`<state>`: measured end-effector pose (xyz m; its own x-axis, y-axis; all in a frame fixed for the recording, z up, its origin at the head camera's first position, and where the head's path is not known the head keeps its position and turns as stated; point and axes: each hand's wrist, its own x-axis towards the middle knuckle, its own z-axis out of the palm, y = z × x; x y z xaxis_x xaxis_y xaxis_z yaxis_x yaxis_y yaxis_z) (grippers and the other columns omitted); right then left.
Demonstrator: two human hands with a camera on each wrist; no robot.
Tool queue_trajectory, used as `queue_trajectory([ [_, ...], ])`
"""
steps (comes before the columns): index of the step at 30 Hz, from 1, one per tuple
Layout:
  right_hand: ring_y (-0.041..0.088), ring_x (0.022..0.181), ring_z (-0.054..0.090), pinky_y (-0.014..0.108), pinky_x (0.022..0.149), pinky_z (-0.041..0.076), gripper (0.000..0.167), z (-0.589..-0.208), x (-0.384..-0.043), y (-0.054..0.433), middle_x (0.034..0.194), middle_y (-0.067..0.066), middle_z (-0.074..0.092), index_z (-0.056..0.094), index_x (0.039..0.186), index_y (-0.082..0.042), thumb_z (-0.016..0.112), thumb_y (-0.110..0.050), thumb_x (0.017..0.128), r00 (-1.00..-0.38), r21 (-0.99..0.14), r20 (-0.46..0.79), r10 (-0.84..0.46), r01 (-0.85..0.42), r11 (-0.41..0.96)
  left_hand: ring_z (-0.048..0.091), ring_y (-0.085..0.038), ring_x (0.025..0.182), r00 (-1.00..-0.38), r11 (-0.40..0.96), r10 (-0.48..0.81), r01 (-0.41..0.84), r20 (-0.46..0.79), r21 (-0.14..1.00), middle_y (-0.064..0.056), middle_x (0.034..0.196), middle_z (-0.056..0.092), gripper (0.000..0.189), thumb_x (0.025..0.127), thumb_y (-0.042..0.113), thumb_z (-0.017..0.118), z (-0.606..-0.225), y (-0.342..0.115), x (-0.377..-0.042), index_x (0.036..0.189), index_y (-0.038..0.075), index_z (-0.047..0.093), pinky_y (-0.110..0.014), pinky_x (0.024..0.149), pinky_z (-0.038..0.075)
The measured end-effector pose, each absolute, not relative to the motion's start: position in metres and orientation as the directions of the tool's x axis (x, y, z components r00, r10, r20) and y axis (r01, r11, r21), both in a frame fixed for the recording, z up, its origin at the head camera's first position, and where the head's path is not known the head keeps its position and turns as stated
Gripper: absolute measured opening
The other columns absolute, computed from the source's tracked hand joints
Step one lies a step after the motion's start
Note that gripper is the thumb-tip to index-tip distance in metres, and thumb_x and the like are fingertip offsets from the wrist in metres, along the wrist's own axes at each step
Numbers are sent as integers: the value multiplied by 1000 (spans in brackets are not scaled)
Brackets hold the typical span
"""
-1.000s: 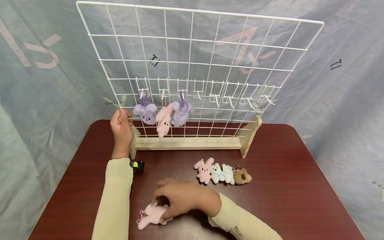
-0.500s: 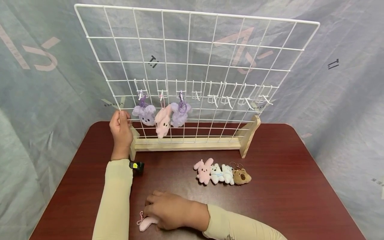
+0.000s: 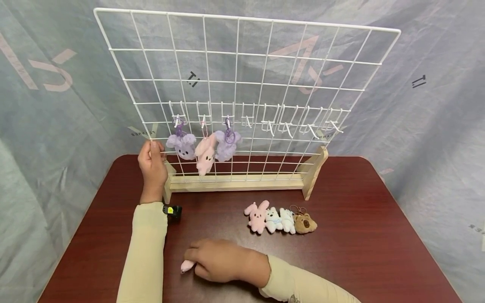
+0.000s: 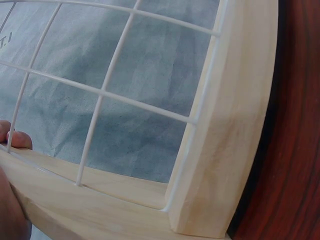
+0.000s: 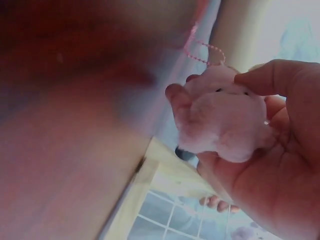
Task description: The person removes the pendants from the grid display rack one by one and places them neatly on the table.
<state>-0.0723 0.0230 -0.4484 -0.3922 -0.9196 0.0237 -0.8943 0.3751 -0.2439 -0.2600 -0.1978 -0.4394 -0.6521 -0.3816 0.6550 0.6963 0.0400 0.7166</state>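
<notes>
Mostly hidden in the head view: pink plush (image 5: 220, 120) inside the right hand (image 3: 219, 260), one pale end jutting out at the fingers' left. Right wrist view clearer: thumb pressed to the plush's face, fingers curled behind it, bead chain (image 5: 199, 59) trailing past the grip. Hand low at the near part of the tabletop (image 3: 363, 235); whether touching, cannot tell. Left hand (image 3: 153, 162) pinching the left edge of the wire grid (image 3: 238, 18), beside a hanging purple plush (image 3: 183, 147). Four small plushes (image 3: 287, 221) lie ahead and right of the right hand.
</notes>
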Motion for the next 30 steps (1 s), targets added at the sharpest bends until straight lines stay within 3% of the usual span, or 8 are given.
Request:
queue_trajectory([
  [6, 0, 98, 63, 8, 93, 47, 18, -436, -84, 33, 105, -8, 68, 67, 116, -17, 61, -9, 101, -398, -415, 83, -913, -847, 332, 36, -16, 56, -650, 33, -375, 703, 661, 710, -18, 71, 39, 37, 111, 6, 41, -423, -189, -246, 86, -21, 41, -21, 56, 33],
  [10, 5, 102, 65, 15, 101, 46, 20, -429, -92, 39, 109, -7, 73, 70, 117, -16, 62, -8, 101, -462, -465, 170, -870, -816, 343, 36, -15, 57, -652, 39, -367, 702, 664, 711, -15, 72, 41, 40, 112, 9, 41, -420, -188, -242, 86, -22, 41, -21, 57, 34],
  [16, 13, 102, 59, 19, 88, 50, 22, -419, -98, 48, 110, -7, 74, 73, 122, -20, 69, -15, 101, -683, -518, 226, -694, -688, 508, 38, -18, 57, -665, 49, -376, 681, 645, 731, -18, 72, 42, 37, 110, 6, 41, -419, -187, -241, 86, -21, 43, -22, 56, 36],
  [18, 11, 99, 59, 20, 84, 51, 22, -415, -101, 51, 107, -7, 73, 73, 122, -20, 69, -18, 101, -732, -549, 236, -640, -643, 533, 38, -17, 57, -666, 46, -379, 680, 643, 732, -17, 71, 42, 36, 110, 5, 41, -418, -187, -241, 86, -21, 43, -22, 56, 35],
  [25, 3, 79, 56, 19, 74, 51, 12, -408, -114, 63, 93, -3, 73, 73, 109, -15, 76, -15, 98, -804, -694, 305, -511, -555, 458, 37, -18, 57, -654, 57, -369, 693, 660, 718, -15, 73, 43, 37, 110, 6, 40, -420, -189, -242, 85, -22, 43, -21, 56, 34],
  [30, 2, 71, 53, 18, 66, 49, 22, -405, -121, 70, 99, 2, 74, 72, 114, -11, 81, -15, 94, -857, -755, 267, -440, -470, 458, 36, -17, 56, -645, 49, -370, 705, 668, 708, -15, 71, 41, 37, 111, 5, 40, -432, -194, -254, 85, -21, 43, -22, 55, 32],
])
